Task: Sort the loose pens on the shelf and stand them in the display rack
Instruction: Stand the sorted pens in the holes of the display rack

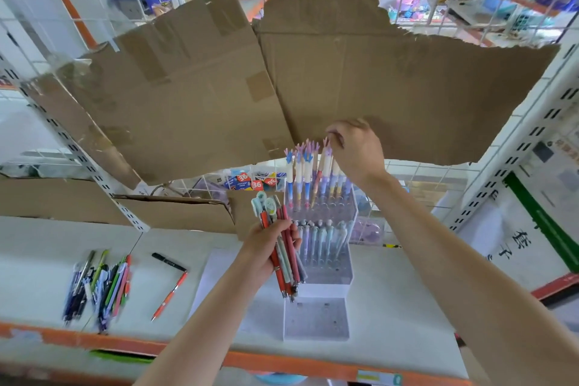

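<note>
While the left hand (272,249) gripped a bunch of pens (283,247) in front of the rack (319,247), the right hand (355,150) pinched the top of one pen (326,163) standing in the rack's top row. More loose pens (100,285) lay on the shelf (44,266), well left of both hands.

head cam | wide-angle | faces forward-down | close over shelf (391,291)

Two hands (269,247), one display rack (316,316), two loose pens (169,294) apart, one pen heap (97,288).

A stationery shop; slotted metal shelving (513,147), a clear pen display rack (319,229), stocked goods behind wire grid (438,12).
</note>
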